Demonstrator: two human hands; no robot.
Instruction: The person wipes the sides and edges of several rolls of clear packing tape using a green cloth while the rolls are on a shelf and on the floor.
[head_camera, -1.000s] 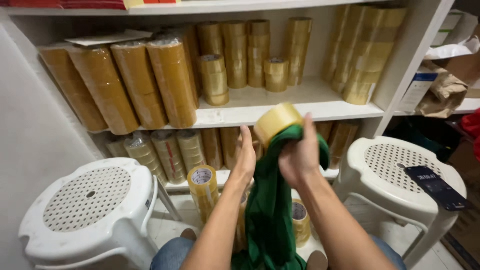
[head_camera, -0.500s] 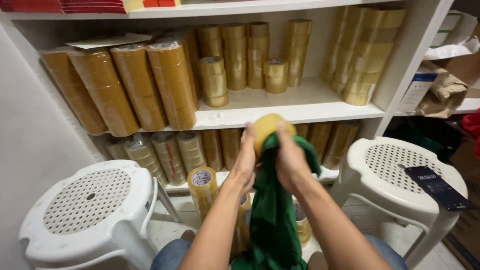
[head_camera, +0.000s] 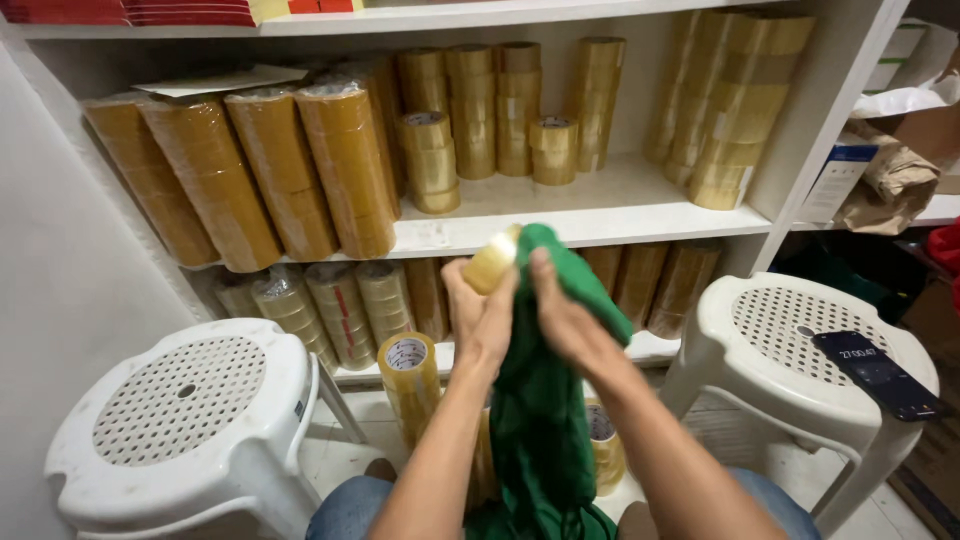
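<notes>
I am holding a roll of yellowish tape (head_camera: 492, 262) in my left hand (head_camera: 482, 318), grip closed around its rim, at twelve o'clock from my lap. My right hand (head_camera: 565, 320) is pressing a soft green cloth (head_camera: 545, 420) over it. The roll seems light, stiff and slick, so the edges are the safest hold.

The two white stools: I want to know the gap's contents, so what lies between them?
Head view: between the left stool and right stool are both forearms, a hanging green cloth and tape-roll stacks.
</notes>
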